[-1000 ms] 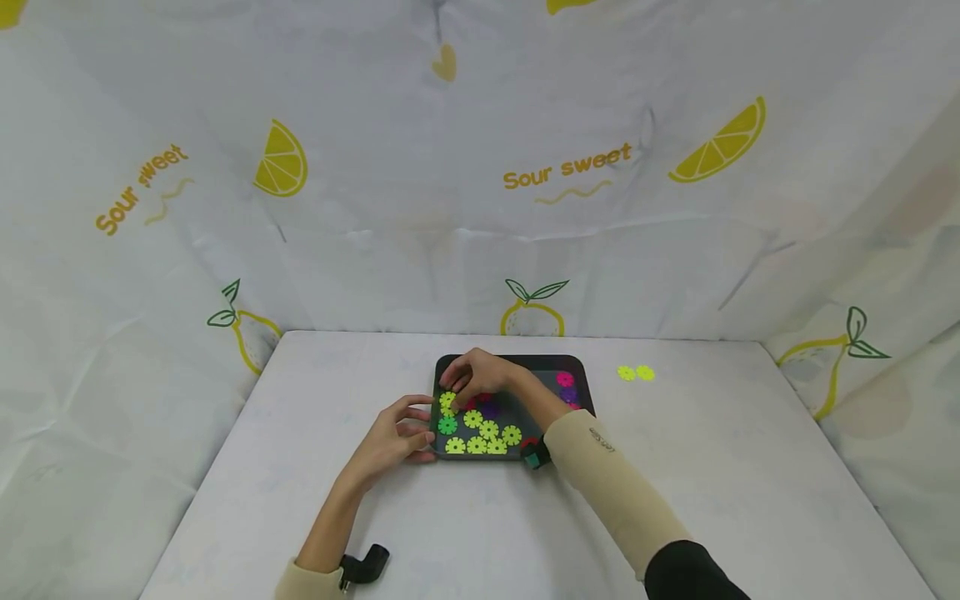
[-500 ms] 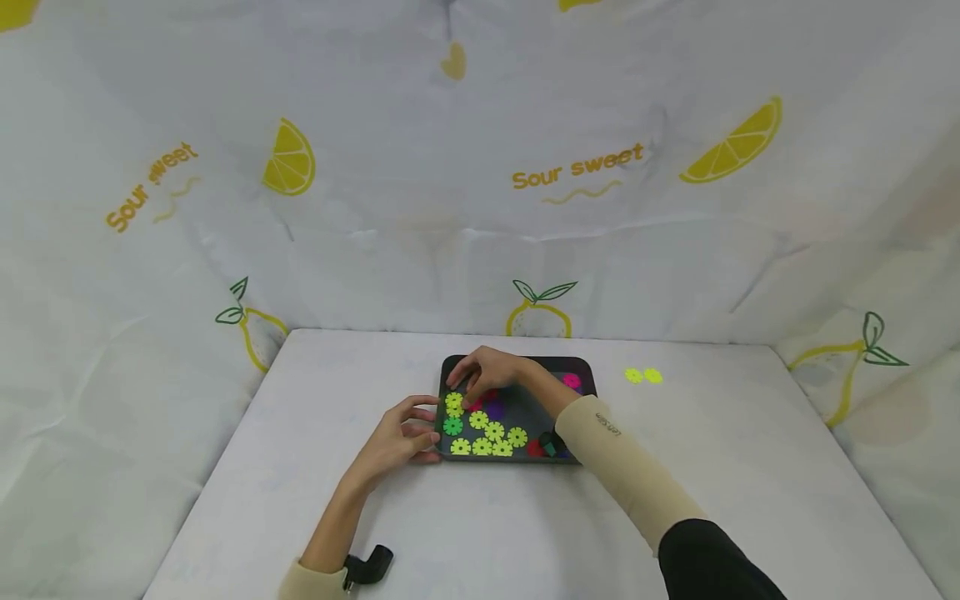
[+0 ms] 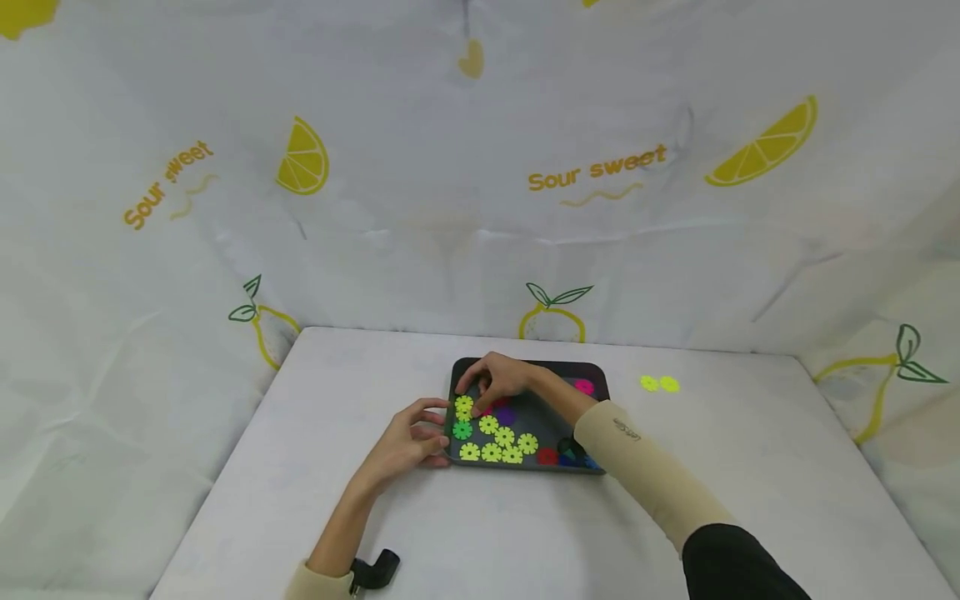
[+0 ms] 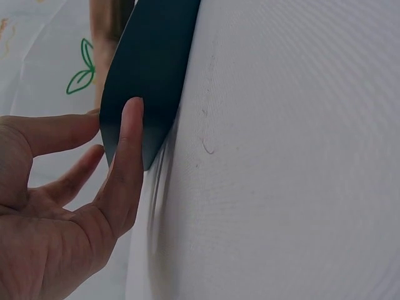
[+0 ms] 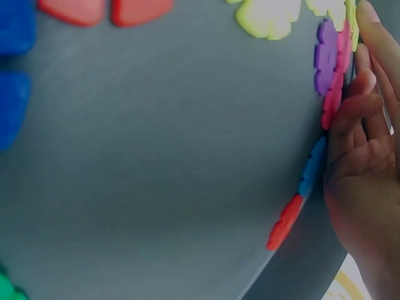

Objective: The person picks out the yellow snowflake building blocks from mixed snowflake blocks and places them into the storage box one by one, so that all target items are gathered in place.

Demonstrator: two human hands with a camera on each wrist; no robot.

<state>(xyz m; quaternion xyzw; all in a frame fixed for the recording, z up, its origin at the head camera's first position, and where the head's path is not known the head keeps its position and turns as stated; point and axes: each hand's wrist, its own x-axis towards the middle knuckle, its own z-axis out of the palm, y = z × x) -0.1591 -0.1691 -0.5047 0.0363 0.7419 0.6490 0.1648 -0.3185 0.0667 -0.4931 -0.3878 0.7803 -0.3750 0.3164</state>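
Note:
A dark shallow tray [image 3: 536, 421] holds several notched flower-like discs, many of them yellow [image 3: 489, 425], with a green disc [image 3: 462, 430] at the left. My left hand [image 3: 408, 442] touches the tray's left side; in the left wrist view its fingertips rest against the outer wall [image 4: 150, 62]. My right hand [image 3: 506, 375] reaches over the tray to its far left part, bent fingers down at the yellow discs [image 3: 464, 403]. In the right wrist view, a fingertip [image 5: 367, 11] is beside a yellow disc [image 5: 354, 25]; whether it is pinched is hidden.
Two yellow discs [image 3: 659, 384] lie on the white table [image 3: 720, 450] beyond the tray's right side. Inside the tray are also a purple disc [image 3: 506, 415], a pink disc [image 3: 584, 387] and a red disc [image 3: 547, 456]. A lemon-print cloth [image 3: 420, 250] hangs behind.
The whole scene has shifted slightly right in the head view. My right hand stays over the tray's left part with a small finger movement; the left hand stays at the tray's side.

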